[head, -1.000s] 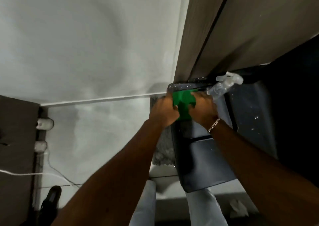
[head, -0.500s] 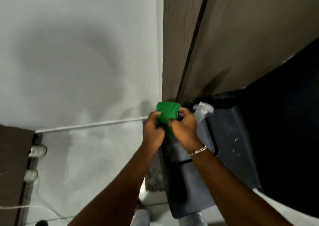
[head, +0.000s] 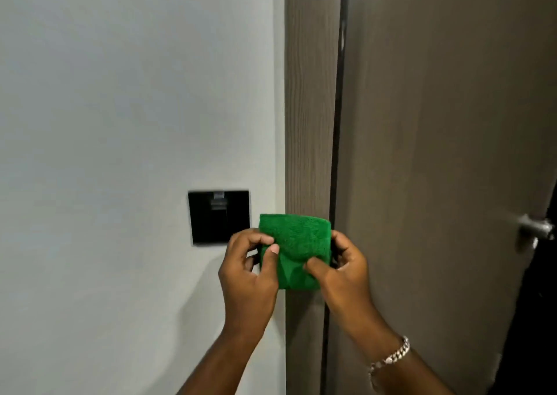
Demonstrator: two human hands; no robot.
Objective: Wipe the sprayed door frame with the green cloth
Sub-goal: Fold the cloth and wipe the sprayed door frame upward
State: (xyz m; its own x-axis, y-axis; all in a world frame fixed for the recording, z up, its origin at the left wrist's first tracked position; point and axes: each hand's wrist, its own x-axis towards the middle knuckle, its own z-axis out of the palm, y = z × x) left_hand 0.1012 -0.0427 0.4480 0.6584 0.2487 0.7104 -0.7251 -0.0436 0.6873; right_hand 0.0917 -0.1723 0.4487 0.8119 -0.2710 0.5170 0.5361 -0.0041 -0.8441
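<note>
A folded green cloth (head: 297,244) is held up in front of the wood-grain door frame (head: 310,108), which runs vertically down the middle of the view. My left hand (head: 247,274) pinches the cloth's left edge with thumb and fingers. My right hand (head: 343,271) grips its right side, thumb on the front; a silver bracelet is on that wrist. The cloth covers the frame at about hand height. I cannot tell whether it touches the frame.
A brown door (head: 437,153) stands right of the frame behind a dark gap, with a metal handle (head: 535,232) at its right edge. A black square wall switch (head: 219,217) is mounted on the grey wall (head: 120,123), just left of the cloth.
The view has swung up from the floor to the wall and door. Both hands have risen with the cloth to switch height. The spray bottle and dark bin are out of view.
</note>
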